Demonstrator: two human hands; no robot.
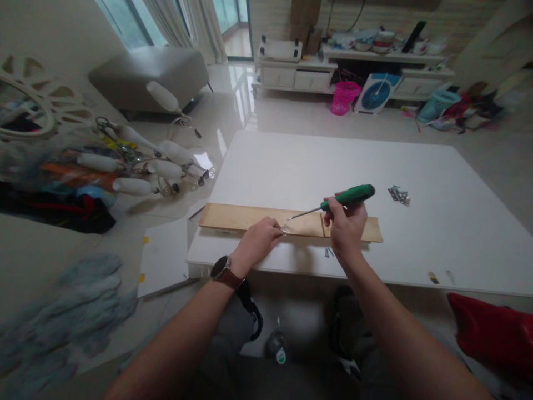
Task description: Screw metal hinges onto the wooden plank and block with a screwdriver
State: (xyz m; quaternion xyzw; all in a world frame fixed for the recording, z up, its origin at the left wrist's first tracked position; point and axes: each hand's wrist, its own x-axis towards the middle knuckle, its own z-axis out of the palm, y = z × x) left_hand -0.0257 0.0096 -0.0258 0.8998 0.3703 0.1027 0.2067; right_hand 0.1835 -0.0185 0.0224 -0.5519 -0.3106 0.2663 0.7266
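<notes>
A wooden plank (237, 217) lies across the near part of a large white board (291, 172). My left hand (261, 239) pinches a small shiny metal bracket (283, 229) at the plank's near edge. In my right hand (346, 222) is a screwdriver with a green handle (353, 196). Its shaft points left, and the tip hovers just above the plank, close to the bracket. A few screws (328, 252) rest on the board beside my right wrist.
More metal brackets (400, 194) lie in a pile on the board's right side. Two small items sit near its front right edge, close to a red object (491, 330). A lamp with several white shades (162, 158) stands left; a clear bottle (277, 345) is below.
</notes>
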